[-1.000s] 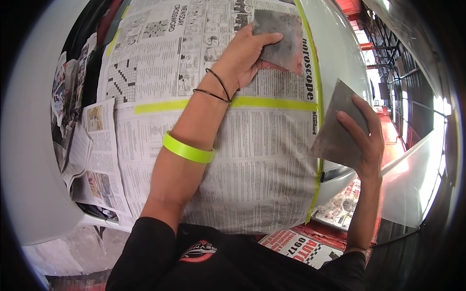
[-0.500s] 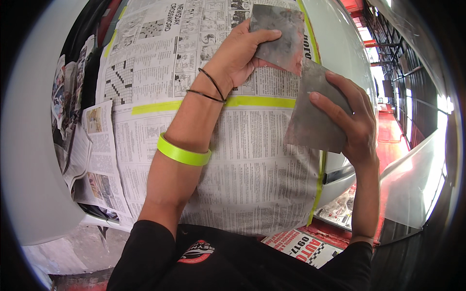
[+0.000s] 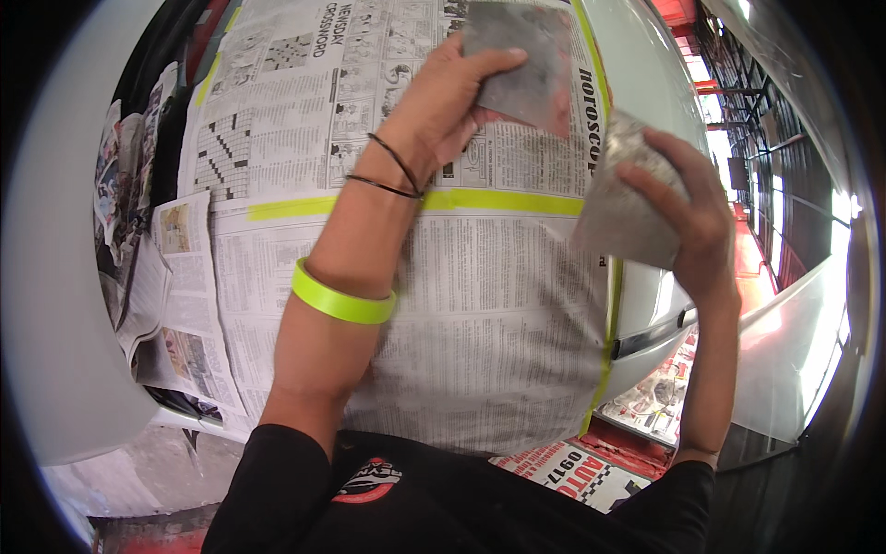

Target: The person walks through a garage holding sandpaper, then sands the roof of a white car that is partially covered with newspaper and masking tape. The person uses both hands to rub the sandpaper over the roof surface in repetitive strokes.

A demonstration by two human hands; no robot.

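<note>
My left hand (image 3: 452, 102) grips the edge of a thin grey rectangular plate (image 3: 520, 78), thumb on top and the other fingers beneath. Reddish smears mark that plate's right edge. In my right hand (image 3: 700, 222) is a second grey plate (image 3: 620, 198), scuffed and catching the light, with fingers across its upper face and its thumb hidden. The two plates are apart, both above newspaper sheets (image 3: 480, 323) that cover a curved surface. A yellow-green tape roll (image 3: 343, 301) circles my left forearm, and thin black bands (image 3: 380, 185) are at the wrist.
Yellow-green tape strips (image 3: 517, 202) join and edge the newspaper. A pale vehicle panel (image 3: 646, 74) curves along the right, with a dark trim piece (image 3: 641, 343) lower down. Loose newspaper (image 3: 189, 286) hangs at the left. Below right lies a printed sign (image 3: 581, 471).
My right hand has moved rightward with its plate, tilting it and widening the gap between the plates. The left hand and its plate have shifted slightly left and up.
</note>
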